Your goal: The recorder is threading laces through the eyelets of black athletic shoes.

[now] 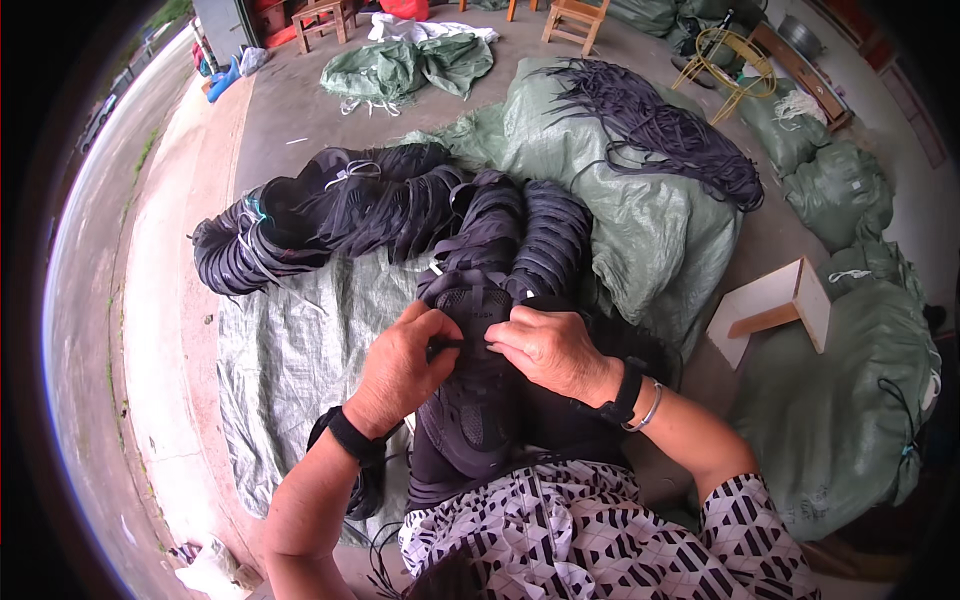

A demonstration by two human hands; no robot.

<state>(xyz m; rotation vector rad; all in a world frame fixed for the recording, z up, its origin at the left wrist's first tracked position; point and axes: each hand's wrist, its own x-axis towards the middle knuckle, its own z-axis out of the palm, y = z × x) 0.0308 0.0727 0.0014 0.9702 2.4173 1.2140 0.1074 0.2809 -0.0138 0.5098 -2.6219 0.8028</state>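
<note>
I'm resting the black shoe point(467, 425) on my lap, toe towards me, probably for steadiness. My left hand point(400, 358) and right hand point(550, 352) are pinching its front, fingers closed; lace or edge, I can't tell. Stacked shoes point(395, 212) are lying along the green sheet's point(300, 350) far edge, seemingly for reach.

A black mesh-panelled shoe upper point(468, 405) lies toe toward the person point(560, 515).

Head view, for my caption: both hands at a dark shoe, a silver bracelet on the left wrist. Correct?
Wrong side: the head view shows the silver bracelet on the right wrist. Left hand and right hand are indeed at the dark shoe.
</note>
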